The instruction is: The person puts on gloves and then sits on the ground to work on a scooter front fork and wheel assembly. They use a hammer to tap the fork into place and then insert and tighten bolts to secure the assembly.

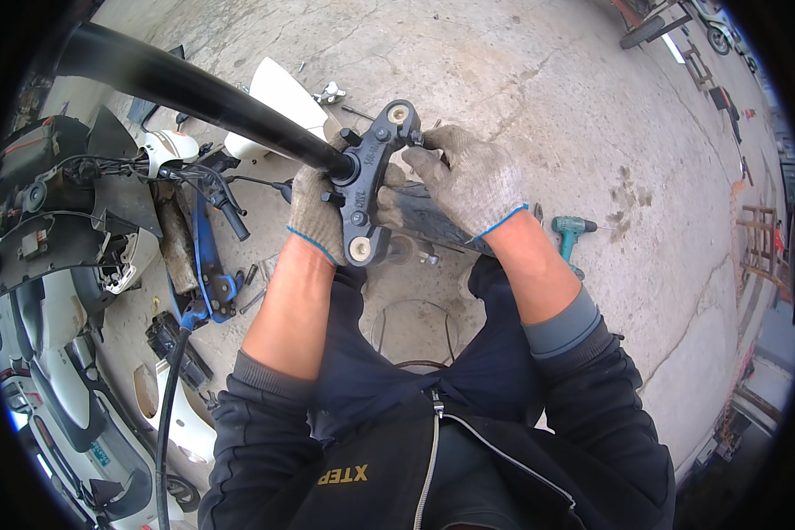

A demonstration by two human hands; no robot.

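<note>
A black motorcycle fork clamp (368, 181) with two pale-ringed end holes is held up in front of me. Its long black steering stem (212, 104) slants away to the upper left. My left hand (314, 212), in a grey knit glove with a blue hem, wraps under the clamp near the stem's base; its fingertips show on the other side. At the clamp's far end, my right hand (477, 177), gloved alike, has its fingers closed at a small bolt (416, 139) on the clamp's side. The bolt is partly hidden by the fingers.
A teal cordless drill (571, 237) lies on the concrete right of my knee. To the left are a blue stand (208, 265), handlebars (225, 208) and a white scooter body (71, 309). White panels (274, 97) and loose bolts lie around. A wooden rack (760, 234) stands far right.
</note>
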